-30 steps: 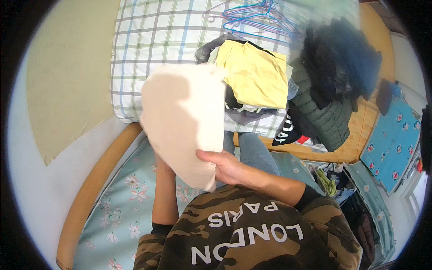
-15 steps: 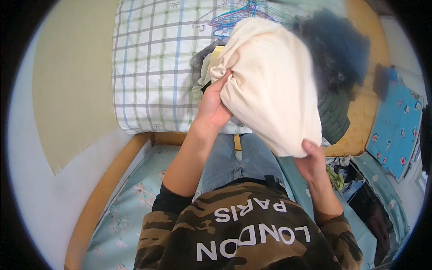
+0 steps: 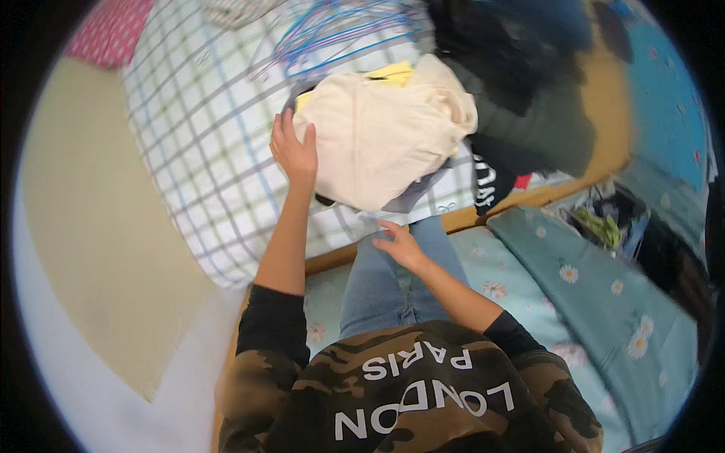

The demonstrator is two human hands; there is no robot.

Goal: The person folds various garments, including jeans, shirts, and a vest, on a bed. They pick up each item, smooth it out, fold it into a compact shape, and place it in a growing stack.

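Note:
A cream-coloured folded garment point(image 3: 377, 140) lies on top of a stack of folded clothes on the bed. Yellow cloth point(image 3: 393, 73) and grey cloth point(image 3: 414, 195) of the stack peek out from under it. My left hand point(image 3: 296, 147) rests at the garment's left edge, fingers apart and thumb on the cream cloth. Just below the garment's near edge, my right hand point(image 3: 398, 245) hovers over my jeans with its fingers spread, holding nothing.
Under the stack is a checked bedsheet point(image 3: 204, 166). Blue and purple hangers point(image 3: 340, 34) lie behind it. Dark clothes point(image 3: 513, 75) are heaped to the right. A wooden bed edge point(image 3: 461, 219) runs in front of me. A bag with green cloth point(image 3: 600, 226) stands at the right.
The cream garment has gone from between my hands down onto the stack. My right hand has let go and drawn back; my left is now at its edge. The view has turned.

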